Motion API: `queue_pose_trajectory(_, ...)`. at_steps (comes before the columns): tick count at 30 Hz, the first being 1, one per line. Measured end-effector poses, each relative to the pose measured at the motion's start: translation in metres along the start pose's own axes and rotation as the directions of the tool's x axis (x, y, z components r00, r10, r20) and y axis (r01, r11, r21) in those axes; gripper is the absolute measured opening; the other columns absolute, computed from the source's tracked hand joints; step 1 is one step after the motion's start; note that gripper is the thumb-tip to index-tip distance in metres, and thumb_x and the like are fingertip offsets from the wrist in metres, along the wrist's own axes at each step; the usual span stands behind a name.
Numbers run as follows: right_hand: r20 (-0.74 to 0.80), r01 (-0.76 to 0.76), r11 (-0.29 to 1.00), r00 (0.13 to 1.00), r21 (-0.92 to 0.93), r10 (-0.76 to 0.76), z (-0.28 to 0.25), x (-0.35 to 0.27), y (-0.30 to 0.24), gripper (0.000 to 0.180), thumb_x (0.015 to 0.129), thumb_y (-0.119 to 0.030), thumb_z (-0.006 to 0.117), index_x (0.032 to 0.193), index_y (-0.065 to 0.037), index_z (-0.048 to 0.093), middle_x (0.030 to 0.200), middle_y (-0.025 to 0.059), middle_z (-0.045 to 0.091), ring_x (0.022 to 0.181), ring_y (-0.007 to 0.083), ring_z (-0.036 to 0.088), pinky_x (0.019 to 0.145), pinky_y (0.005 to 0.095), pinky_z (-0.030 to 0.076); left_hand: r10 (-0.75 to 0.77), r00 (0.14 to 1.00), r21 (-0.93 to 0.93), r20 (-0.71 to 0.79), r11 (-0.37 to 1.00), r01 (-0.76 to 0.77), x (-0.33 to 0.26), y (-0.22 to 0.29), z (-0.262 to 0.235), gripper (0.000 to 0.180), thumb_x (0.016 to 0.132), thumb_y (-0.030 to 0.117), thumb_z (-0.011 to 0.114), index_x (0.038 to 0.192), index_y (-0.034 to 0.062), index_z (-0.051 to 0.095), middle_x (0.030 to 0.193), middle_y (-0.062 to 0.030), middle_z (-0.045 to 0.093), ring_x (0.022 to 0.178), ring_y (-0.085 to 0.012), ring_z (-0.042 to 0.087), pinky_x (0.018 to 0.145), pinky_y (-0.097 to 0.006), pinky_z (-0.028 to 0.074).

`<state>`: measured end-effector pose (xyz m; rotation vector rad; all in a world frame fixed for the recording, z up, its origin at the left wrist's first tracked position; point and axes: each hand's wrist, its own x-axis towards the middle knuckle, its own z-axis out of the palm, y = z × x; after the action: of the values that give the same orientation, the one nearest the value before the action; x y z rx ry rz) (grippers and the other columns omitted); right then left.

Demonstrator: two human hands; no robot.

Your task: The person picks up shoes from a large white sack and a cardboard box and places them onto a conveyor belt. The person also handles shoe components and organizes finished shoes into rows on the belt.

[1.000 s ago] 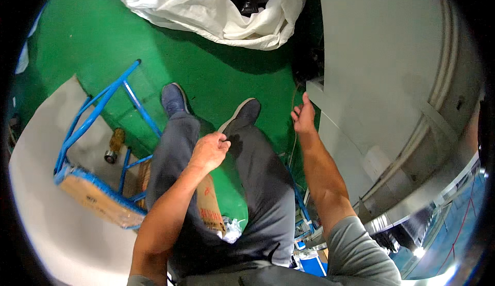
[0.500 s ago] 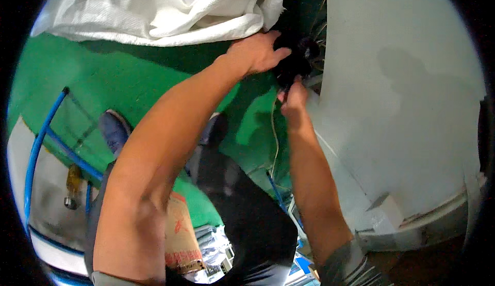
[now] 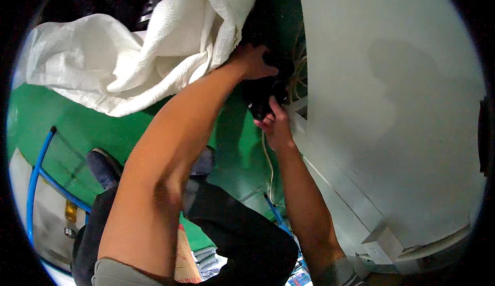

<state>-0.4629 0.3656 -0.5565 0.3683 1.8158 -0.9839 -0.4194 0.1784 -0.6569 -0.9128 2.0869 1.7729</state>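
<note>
A dark black object (image 3: 264, 91), its exact kind lost in shadow, is between my two hands beside the white panel. My right hand (image 3: 277, 125) grips its near lower end, thumb on top and fingers curled beneath. My left hand (image 3: 253, 63) lies at its far upper side, fingers bent around it and partly hidden in the dark. Close by my left forearm, the white woven sack (image 3: 170, 54) spreads over the floor, its mouth open on black parts (image 3: 103, 2).
A tall white panel (image 3: 381, 110) stands along the right, with loose wires (image 3: 298, 79) at its edge. A pale cable (image 3: 268, 165) runs down the green floor (image 3: 234, 131). On the left are a blue tube frame (image 3: 44, 172) and a yellow-handled tool (image 3: 70, 211). A cardboard box (image 3: 186, 260) sits below.
The view has shifted, so the sack reaches lower and more of its black contents show. Both hands stay on the black object, which appears further left and lower.
</note>
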Motion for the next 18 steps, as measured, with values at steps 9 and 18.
queue_pose_trajectory(9, 0.123, 0.079, 0.996, 0.989, 0.035, -0.082, 0.006, -0.005, 0.008, 0.066, 0.088, -0.031, 0.065, 0.145, -0.012, 0.037, 0.132, 0.0035, 0.053, 0.118, 0.0192, 0.054, 0.101, 0.0373, 0.045, -0.085, 0.996, -0.516, -0.03, 0.855, 0.057, -0.105, -0.027, -0.01, 0.106, 0.063, 0.041, 0.081, 0.144, -0.0064, 0.032, 0.14, -0.0236, 0.048, 0.129, -0.0342, 0.047, 0.111, -0.037, 0.036)
queue_pose_trajectory(18, 0.21, -0.139, 0.986, 0.965, -0.096, 0.156, -0.008, -0.003, 0.065, 0.089, 0.078, -0.026, 0.079, 0.15, -0.016, 0.028, 0.13, 0.0092, 0.054, 0.114, 0.0263, 0.057, 0.09, 0.0421, 0.053, -0.145, 0.989, -0.312, 0.021, 0.939, 0.144, -0.154, -0.067, -0.003, 0.087, 0.07, 0.056, 0.076, 0.13, -0.0036, 0.056, 0.135, -0.0229, 0.052, 0.12, -0.0283, 0.051, 0.104, -0.038, 0.04)
